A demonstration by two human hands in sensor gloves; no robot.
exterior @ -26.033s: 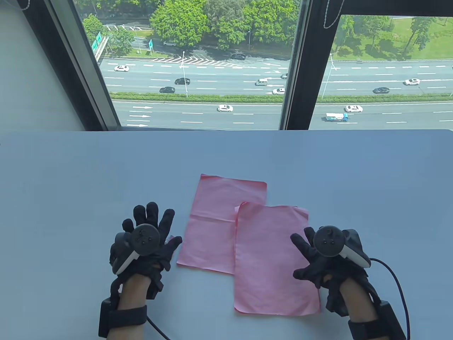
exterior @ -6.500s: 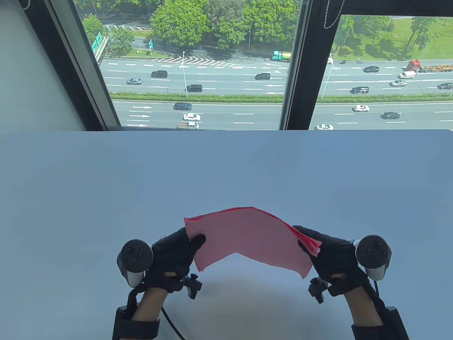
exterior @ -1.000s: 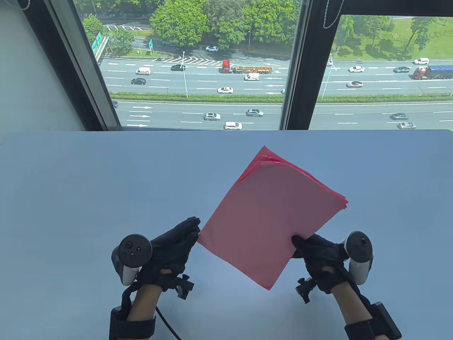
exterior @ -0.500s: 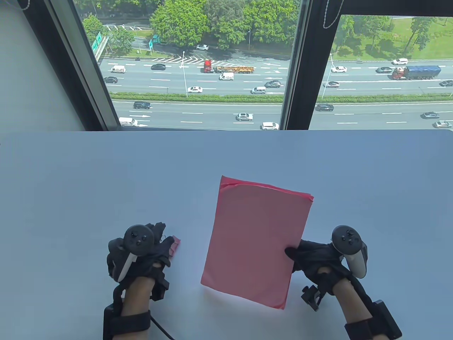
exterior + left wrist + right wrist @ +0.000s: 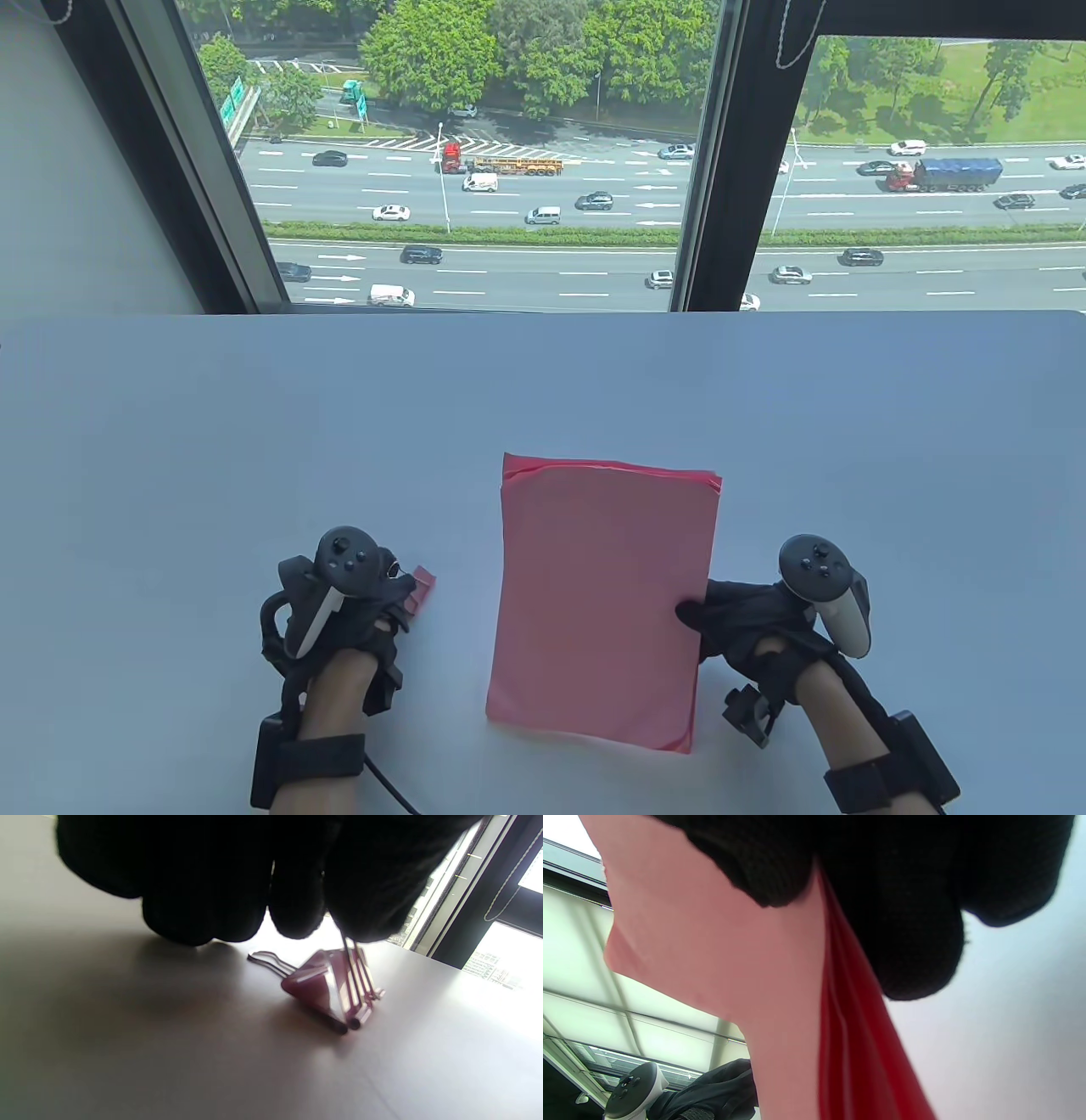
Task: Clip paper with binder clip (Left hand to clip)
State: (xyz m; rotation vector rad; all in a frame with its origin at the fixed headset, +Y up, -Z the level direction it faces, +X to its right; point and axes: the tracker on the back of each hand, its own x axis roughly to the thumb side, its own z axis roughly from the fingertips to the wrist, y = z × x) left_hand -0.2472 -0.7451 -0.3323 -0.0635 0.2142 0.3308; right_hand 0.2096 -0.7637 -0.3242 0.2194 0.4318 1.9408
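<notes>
Pink paper stack [image 5: 602, 598] now stands squarer to the table [image 5: 170, 441] from above than half a second back, its top edge lower; the right hand [image 5: 747, 620] pinches its right edge, thumb on the front. The left hand [image 5: 348, 603] has settled, fingers curled over the red binder clip [image 5: 420, 587] lying on the table left of the paper. At the left wrist, fingertips [image 5: 365, 912] touch a raised wire handle of the clip [image 5: 331, 988]; a firm grip I cannot tell. At the right wrist, thumb and fingers [image 5: 908, 942] clamp the sheets [image 5: 780, 993] between them.
</notes>
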